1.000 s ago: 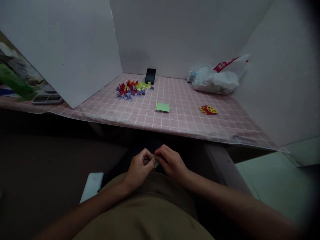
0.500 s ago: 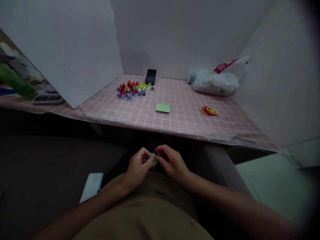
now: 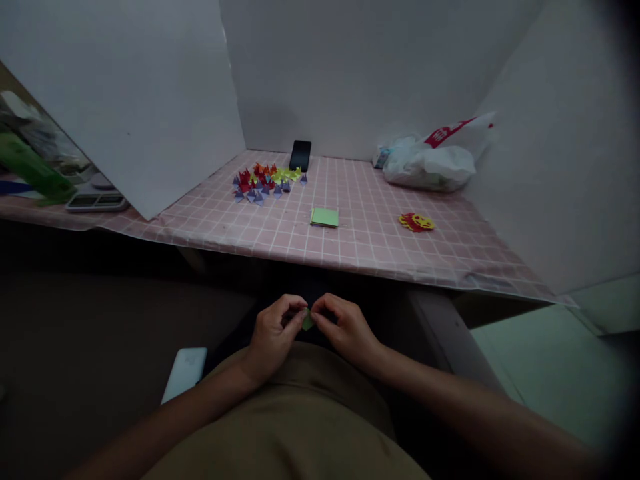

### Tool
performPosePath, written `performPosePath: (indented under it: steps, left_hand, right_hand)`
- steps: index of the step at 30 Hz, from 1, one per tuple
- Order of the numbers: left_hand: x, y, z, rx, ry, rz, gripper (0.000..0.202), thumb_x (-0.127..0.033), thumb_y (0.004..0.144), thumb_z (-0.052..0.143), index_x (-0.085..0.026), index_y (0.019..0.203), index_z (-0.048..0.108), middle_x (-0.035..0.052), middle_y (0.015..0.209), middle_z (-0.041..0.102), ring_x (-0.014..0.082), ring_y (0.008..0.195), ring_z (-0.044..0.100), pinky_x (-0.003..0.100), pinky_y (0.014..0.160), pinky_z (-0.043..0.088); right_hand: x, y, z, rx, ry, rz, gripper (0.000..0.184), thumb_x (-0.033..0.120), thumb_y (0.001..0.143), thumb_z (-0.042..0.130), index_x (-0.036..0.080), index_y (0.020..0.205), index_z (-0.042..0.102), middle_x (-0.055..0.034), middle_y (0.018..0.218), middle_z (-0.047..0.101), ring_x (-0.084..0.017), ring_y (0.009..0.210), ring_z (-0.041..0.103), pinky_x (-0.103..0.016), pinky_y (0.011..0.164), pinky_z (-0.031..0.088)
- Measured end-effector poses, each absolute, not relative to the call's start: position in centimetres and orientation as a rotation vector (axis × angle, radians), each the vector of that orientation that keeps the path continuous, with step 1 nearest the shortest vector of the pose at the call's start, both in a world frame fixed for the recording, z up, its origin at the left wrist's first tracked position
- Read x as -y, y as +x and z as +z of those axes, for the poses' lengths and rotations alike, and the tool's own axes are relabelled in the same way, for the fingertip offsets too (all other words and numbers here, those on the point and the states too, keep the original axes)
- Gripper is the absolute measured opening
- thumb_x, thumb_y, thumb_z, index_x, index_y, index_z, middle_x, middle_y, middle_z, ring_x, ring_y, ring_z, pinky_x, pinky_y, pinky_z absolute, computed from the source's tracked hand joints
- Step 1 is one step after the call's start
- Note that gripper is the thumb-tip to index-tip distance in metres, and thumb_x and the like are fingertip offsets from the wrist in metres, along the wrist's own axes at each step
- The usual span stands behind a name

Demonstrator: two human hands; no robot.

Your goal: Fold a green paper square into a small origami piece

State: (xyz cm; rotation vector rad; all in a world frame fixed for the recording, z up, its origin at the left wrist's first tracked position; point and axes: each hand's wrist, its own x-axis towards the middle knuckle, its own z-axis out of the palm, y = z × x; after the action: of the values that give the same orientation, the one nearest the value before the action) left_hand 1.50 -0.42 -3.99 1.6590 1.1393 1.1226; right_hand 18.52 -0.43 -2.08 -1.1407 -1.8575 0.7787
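Over my lap, in front of the table edge, my left hand (image 3: pixel 278 328) and my right hand (image 3: pixel 345 328) meet around a small green piece of folded paper (image 3: pixel 307 321). Thumb and fingers of each hand are closed on it from either side, and they cover much of it. Its exact fold is too small to make out. On the table beyond lies a stack of square paper (image 3: pixel 325 217) with a light green sheet on top. Farther left stands a cluster of small folded paper figures (image 3: pixel 264 183) in red, orange, yellow and purple.
A black phone (image 3: pixel 301 155) lies at the back of the pink checked table (image 3: pixel 360 247). Right of it are a white plastic bag (image 3: pixel 430 167) and red and yellow cut-out shapes (image 3: pixel 417 222). A white power bank (image 3: pixel 185 373) is beside my left side. White panels surround the table.
The green paper has turned slightly between my fingers, and less of it shows. My hands have shifted only a little, with fingertips closer together.
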Motion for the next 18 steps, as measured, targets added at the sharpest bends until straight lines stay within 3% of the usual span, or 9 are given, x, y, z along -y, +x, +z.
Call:
performPosePath:
  steps: [18]
  left_hand:
    - [0.10, 1.00, -3.89, -1.156, 1.942, 1.029, 0.008, -0.021, 0.092, 0.053, -0.018, 0.087, 0.059, 0.0004, 0.076, 0.063, 0.0135, 0.068, 0.059, 0.025, 0.065, 0.044]
  right_hand:
    - [0.43, 18.49, -1.85, 1.707, -1.210, 1.086, 0.011, 0.018, 0.084, 0.057, 0.017, 0.074, 0.059, 0.0003, 0.068, 0.059, -0.013, 0.064, 0.053, -0.024, 0.060, 0.040]
